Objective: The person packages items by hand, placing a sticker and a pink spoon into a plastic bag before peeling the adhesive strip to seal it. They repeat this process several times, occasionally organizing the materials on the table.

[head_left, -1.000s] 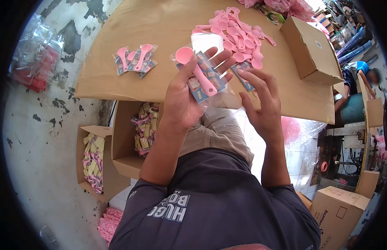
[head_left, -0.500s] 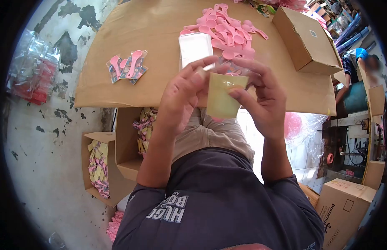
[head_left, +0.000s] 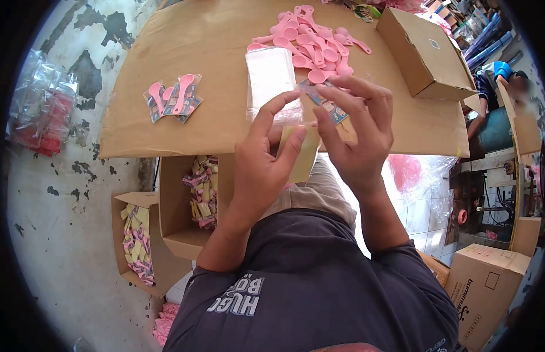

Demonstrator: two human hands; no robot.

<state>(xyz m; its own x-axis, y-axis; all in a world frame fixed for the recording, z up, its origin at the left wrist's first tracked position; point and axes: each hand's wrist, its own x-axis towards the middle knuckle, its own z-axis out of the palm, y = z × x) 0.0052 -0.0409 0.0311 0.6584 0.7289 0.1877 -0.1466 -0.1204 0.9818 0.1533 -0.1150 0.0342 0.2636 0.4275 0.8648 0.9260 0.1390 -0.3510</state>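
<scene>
Above my lap, my left hand (head_left: 262, 164) pinches a small pale yellow packet (head_left: 307, 154) with thumb and fingers; its glossy face looks like clear plastic over a card. My right hand (head_left: 361, 132) is just to the right, fingers apart and curved, and nothing shows in its grip. Beyond the hands lies a stack of clear plastic bags (head_left: 269, 73) on the cardboard-covered table (head_left: 214, 47). Blue printed cards (head_left: 336, 112) lie partly hidden behind my right hand. A heap of pink spoons (head_left: 310, 38) is behind the bags.
Bagged pink spoons with cards (head_left: 177, 98) lie at the table's left. A closed carton (head_left: 428, 56) stands at the right. Open boxes (head_left: 144, 234) of packed pieces sit below left. Another person (head_left: 489, 88) is at far right; plastic bags (head_left: 46, 105) hang on the left wall.
The yellow packet has passed from my right hand's pinch to my left hand and moved slightly down and left. My right hand has let go and spread its fingers.
</scene>
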